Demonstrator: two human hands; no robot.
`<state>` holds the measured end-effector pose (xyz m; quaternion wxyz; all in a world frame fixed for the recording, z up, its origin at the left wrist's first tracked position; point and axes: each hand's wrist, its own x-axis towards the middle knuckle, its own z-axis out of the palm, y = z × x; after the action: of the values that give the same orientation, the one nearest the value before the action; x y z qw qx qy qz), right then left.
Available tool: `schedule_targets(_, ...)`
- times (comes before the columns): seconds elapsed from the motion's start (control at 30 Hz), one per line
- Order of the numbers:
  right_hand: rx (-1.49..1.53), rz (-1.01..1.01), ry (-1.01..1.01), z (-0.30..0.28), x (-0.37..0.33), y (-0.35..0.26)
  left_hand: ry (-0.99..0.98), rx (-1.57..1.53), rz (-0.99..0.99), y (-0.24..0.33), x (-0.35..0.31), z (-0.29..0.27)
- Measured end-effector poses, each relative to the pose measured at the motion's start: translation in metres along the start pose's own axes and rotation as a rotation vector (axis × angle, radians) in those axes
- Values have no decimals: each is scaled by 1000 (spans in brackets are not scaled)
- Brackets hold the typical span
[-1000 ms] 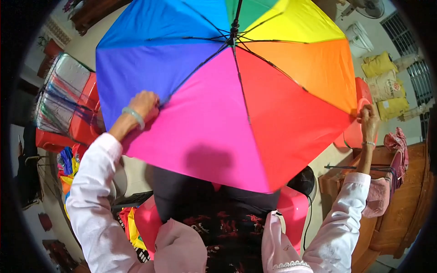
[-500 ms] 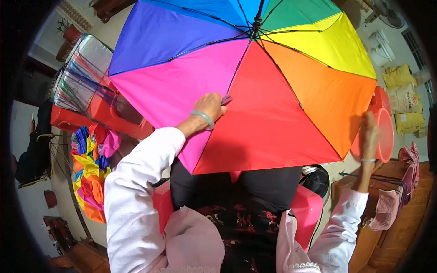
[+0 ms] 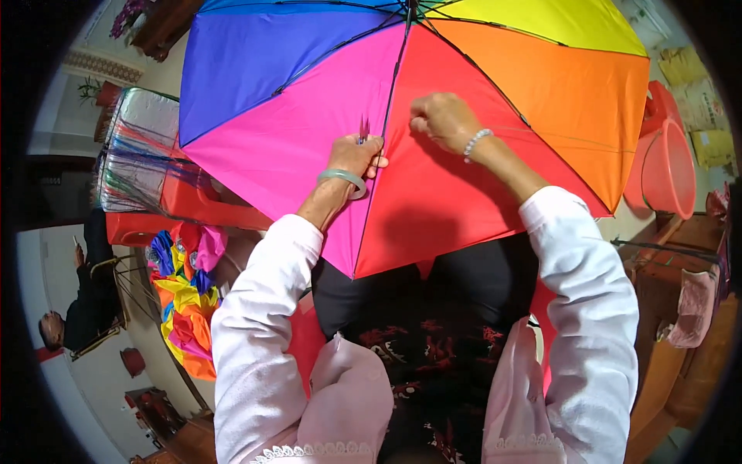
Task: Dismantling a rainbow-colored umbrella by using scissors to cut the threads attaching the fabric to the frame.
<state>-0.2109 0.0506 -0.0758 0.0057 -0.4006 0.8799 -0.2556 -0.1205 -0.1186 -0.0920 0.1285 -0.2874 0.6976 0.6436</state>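
Note:
An open rainbow umbrella (image 3: 471,170) lies across my lap with its inside and black ribs facing me. My left hand (image 3: 355,158) is closed on small thread snips (image 3: 363,129), whose pointed blades stick up past the fingers. It rests at the seam between the pink panel (image 3: 309,131) and the red one, beside a rib (image 3: 396,77). My right hand (image 3: 448,122) is closed in a pinch above the red panel, right of that rib; what its fingertips hold is too small to make out. A faint thin line, like thread, crosses the orange panel (image 3: 564,100).
Crumpled multicoloured umbrella cloth (image 3: 189,309) lies at left, below a red stool (image 3: 201,197) and a silvery bundle with thin strands (image 3: 143,147). A pink-red basin (image 3: 676,170) stands at right, near yellow sacks (image 3: 707,147). Another person (image 3: 89,271) sits at far left.
My right hand has swung in from the umbrella's right edge to over the red panel near the middle rib. The umbrella has shifted up in view; my left hand stays by the seam with the snips.

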Motion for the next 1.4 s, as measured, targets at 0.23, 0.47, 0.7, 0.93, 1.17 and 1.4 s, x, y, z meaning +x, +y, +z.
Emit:
schedule_targets(0.23, 378, 298, -283, 19, 5, -13, 2, -99, 41, -13, 5, 0)
schedule_targets(0.47, 173, 187, 98, 36, -2, -8, 3, -104, 46, -9, 1, 0)
schedule_targets(0.7, 89, 241, 184, 52, -2, -9, 0, -108, 53, -10, 2, -1)
schedule_targets(0.93, -11, 335, 261, 57, -4, -22, -1, -85, 42, -9, 2, -2)
schedule_targets(1.17, 21, 308, -37, 54, -11, -37, -16, -80, 13, -3, -2, 0)
schedule_targets(1.4, 101, 345, -80, 54, -8, -43, -23, -107, -4, -3, 0, 0)
